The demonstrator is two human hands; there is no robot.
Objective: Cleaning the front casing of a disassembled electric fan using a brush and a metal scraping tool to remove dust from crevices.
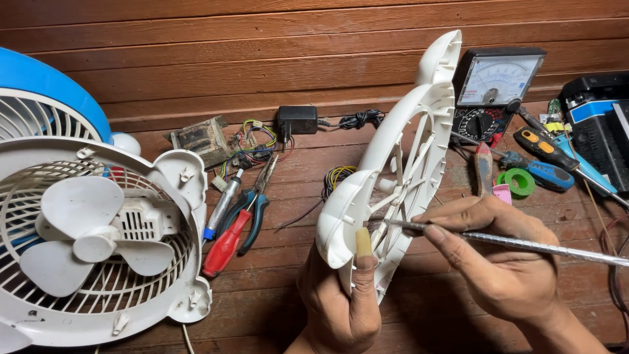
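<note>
My left hand [341,308] grips the lower edge of a white plastic fan grille frame [409,141] and holds it upright, edge-on to me, above the wooden floor. My right hand [498,255] pinches a thin silver metal rod-like tool [524,244] whose tip pokes in between the grille's ribs near its lower middle. To the left lies the fan body [98,242], white, with its blades and rear guard facing up.
Red-handled and blue-handled tools [236,223] lie beside the fan. A black power adapter [297,120], a small transformer with wires [200,139], an analog multimeter [495,92], screwdrivers [544,154], a green tape roll [521,181] and a black-blue case [599,124] sit along the wooden wall. A blue fan [46,98] stands far left.
</note>
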